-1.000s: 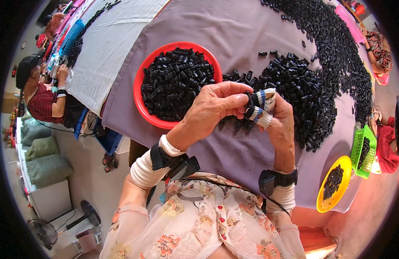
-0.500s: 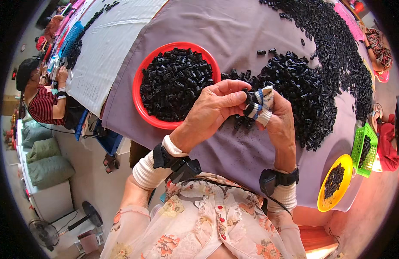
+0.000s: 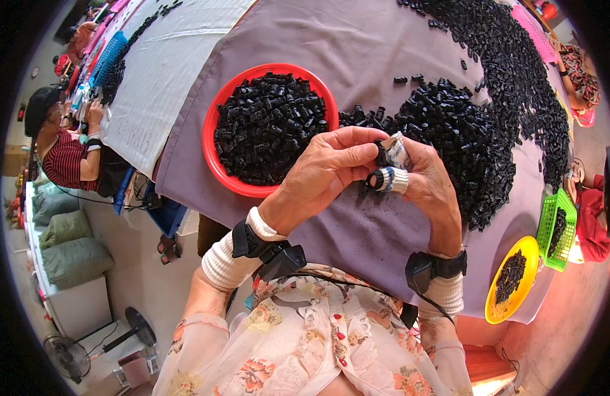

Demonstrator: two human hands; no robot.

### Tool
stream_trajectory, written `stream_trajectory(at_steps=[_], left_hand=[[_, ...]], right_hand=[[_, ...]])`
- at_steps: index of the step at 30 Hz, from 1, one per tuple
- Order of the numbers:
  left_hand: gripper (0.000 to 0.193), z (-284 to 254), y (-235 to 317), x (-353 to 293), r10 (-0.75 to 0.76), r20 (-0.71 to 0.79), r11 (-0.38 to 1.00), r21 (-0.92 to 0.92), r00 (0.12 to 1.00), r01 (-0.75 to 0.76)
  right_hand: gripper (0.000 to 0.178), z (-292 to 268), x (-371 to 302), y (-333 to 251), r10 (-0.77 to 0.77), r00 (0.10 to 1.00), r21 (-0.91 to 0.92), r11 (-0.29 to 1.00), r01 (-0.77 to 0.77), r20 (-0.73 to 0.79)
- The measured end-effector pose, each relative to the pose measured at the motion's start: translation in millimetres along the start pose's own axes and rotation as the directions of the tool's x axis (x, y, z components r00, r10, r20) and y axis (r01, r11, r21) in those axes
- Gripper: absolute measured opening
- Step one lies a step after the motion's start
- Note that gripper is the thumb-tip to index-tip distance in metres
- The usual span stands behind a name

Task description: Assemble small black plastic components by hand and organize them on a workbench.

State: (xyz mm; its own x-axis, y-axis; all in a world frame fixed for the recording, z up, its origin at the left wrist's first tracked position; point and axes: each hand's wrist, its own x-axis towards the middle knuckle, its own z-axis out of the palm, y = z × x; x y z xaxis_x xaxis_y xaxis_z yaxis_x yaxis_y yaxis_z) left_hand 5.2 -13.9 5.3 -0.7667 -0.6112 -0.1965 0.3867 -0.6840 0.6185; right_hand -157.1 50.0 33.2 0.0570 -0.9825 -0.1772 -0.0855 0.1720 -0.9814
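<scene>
My left hand point(image 3: 315, 168) pinches a small black plastic piece point(image 3: 382, 156) between thumb and forefinger, mostly hidden by the fingers. Close against it is my right hand point(image 3: 431, 181), with white, blue-striped cloth covers on its thumb and forefinger. The thumb cover point(image 3: 389, 179) has a blackened tip and stands apart from the forefinger cover point(image 3: 397, 150), which is beside the piece. The other right fingers are hidden. Beyond my left hand sits a red bowl point(image 3: 211, 148) full of such black pieces. A large heap of black pieces point(image 3: 460, 142) lies beyond and right of my hands.
The table has a mauve cloth point(image 3: 311, 39). More black pieces spread toward the far right. A yellow dish point(image 3: 496, 307) and a green basket point(image 3: 549, 218) stand at the right edge. A person point(image 3: 70, 158) in a striped top works at the left; others sit at the right.
My right hand has shifted slightly right, and its covered thumb has dropped away from the forefinger. The left hand stays nearly in place with its pinch.
</scene>
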Motion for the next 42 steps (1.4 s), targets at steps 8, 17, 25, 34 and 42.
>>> stream_trajectory(at_steps=[8, 17, 25, 34, 42], left_hand=[[0.024, -1.3, -0.2, -0.1, -0.003, -0.001, 1.0, 0.006, 1.0, 0.003], [0.024, -1.8, -1.0, -0.5, 0.003, -0.002, 1.0, 0.009, 1.0, -0.003], [0.024, -5.3, -5.8, 0.5, 0.01, -0.017, 1.0, -0.011, 1.0, -0.01], [0.022, -3.7, -6.5, -0.9, 0.023, -0.015, 1.0, 0.011, 1.0, -0.023], [0.022, -5.4, -7.6, 2.2, -0.012, -0.017, 0.999, -0.035, 1.0, 0.011]], right_hand=[[0.032, -1.6, 2.5, 10.3, -0.018, 1.0, -0.081, 0.997, 0.017, -0.019], [0.035, 0.1, 2.2, 15.3, -0.056, 0.998, -0.188, 0.981, 0.048, -0.039], [0.028, -0.7, 4.5, 29.1, -0.146, 0.989, -0.206, 0.969, 0.138, -0.024], [0.022, 1.9, 2.8, 27.0, -0.102, 0.995, -0.185, 0.978, 0.099, -0.007], [0.02, 4.1, 4.2, 26.3, -0.13, 0.992, -0.117, 0.985, 0.129, 0.004]])
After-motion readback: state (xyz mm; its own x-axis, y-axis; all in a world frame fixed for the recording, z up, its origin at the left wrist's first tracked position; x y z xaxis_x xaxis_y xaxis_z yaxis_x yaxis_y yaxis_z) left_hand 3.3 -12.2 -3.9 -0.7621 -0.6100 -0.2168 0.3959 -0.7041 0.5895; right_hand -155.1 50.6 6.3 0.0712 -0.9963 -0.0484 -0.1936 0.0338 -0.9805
